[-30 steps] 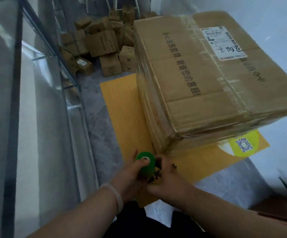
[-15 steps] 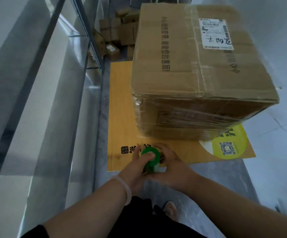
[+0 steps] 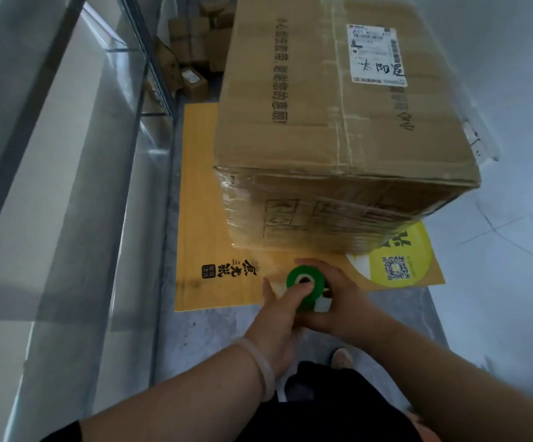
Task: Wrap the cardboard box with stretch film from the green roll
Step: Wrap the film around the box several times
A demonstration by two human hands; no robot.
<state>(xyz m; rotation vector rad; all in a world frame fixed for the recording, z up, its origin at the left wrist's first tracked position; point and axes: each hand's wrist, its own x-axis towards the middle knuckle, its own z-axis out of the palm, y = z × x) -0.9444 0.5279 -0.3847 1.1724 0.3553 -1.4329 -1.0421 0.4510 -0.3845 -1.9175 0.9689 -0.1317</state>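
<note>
Left hand (image 3: 277, 317) and right hand (image 3: 338, 301) are both curled round the green roll (image 3: 305, 283), low in the middle of the frame, left thumb up on the core end. It's held just in front of the cardboard box (image 3: 290, 106)'s near bottom edge, above the yellow board (image 3: 201, 218) on the floor (image 3: 226, 330). Crinkly film (image 3: 322, 224) already covers the near face and its left corner, so I'd guess the sides have had several passes. The top looks bare apart from tape (image 3: 341, 90) and a label (image 3: 376, 55). Far sides are hidden, so can't tell what's left there.
</note>
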